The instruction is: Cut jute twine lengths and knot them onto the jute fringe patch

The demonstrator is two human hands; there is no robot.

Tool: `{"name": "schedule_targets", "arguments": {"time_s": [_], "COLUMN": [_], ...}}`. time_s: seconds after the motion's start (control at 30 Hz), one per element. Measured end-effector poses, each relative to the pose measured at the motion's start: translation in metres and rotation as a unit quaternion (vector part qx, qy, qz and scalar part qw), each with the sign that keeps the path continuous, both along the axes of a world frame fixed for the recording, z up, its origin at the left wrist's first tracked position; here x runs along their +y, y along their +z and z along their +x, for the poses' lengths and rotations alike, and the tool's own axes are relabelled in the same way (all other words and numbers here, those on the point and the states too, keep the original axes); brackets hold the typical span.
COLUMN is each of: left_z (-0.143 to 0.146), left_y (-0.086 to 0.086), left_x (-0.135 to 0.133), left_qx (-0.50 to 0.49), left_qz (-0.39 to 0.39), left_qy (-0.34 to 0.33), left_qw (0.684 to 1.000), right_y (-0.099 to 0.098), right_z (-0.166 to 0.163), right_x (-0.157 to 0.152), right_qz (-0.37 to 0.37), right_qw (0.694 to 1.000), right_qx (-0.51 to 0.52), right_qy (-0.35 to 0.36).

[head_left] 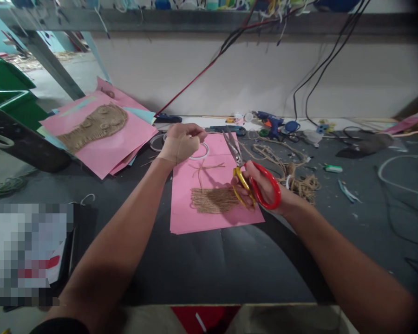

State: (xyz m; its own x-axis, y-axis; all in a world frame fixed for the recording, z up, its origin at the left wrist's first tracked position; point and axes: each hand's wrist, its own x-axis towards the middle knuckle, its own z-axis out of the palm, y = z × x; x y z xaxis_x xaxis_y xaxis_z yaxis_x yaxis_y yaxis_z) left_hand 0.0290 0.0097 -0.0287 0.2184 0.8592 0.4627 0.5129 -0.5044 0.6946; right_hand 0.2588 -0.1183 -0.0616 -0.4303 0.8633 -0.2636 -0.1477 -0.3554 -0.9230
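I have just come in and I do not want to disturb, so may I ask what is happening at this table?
A person's right hand holds scissors above a pink sheet. The left hand is over the sheet's far left part, fingers curled; I cannot tell whether it holds anything. A block of twine strands lies on the sheet, and a tangle of twine lies to its right.

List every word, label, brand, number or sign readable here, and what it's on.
None can be read.
Item at lower left: pixelated, any print unreadable.
Glue gun, small green piece: too small and blurred.
Scissors, pink sheet: no lettering visible.
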Motion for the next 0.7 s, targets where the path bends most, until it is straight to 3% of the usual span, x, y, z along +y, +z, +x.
{"name": "schedule_targets", "arguments": {"time_s": [0.13,0.27,0.4,0.7], "left_z": [-0.001,0.0,0.001,0.002], "left_y": [0.003,0.004,0.001,-0.002], "left_x": [-0.001,-0.004,-0.004,-0.004], "left_qx": [0.0,-0.004,-0.021,-0.008], "left_qz": [0.006,-0.038,-0.089,-0.106], "left_qy": [0.009,-0.056,-0.117,-0.144], "left_qw": [1.0,0.998,0.989,0.984], "right_y": [-0.002,-0.004,-0.001,-0.001], "right_z": [0.002,-0.003,-0.009,-0.017], "right_x": [-0.003,-0.006,-0.008,-0.013], "right_qz": [-0.002,0.016,0.035,0.08], "right_qw": [0.999,0.998,0.998,0.993], "right_qx": [-0.015,-0.032,-0.044,-0.092], "right_qy": [0.043,0.055,0.04,-0.004]}}
